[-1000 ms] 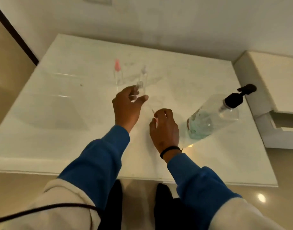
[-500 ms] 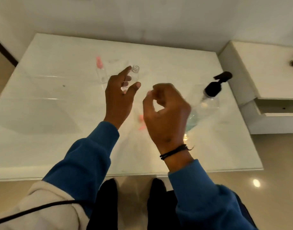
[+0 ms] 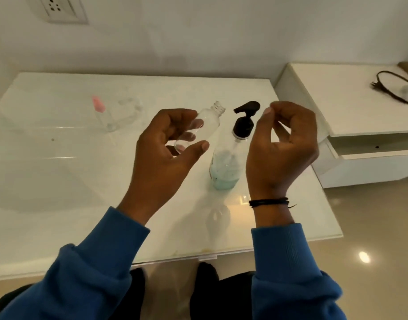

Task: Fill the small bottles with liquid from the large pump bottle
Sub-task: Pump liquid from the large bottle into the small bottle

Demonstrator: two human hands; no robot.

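Tilting small bottle (image 3: 204, 122), mouth up-right

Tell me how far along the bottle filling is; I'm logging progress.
Done: the small clear bottle is uncapped. In hand: the left hand holds it, empty, beside the pump bottle; the right hand is raised, fingers curled. Left: pumping, plus the pink-capped bottle standing on the table.
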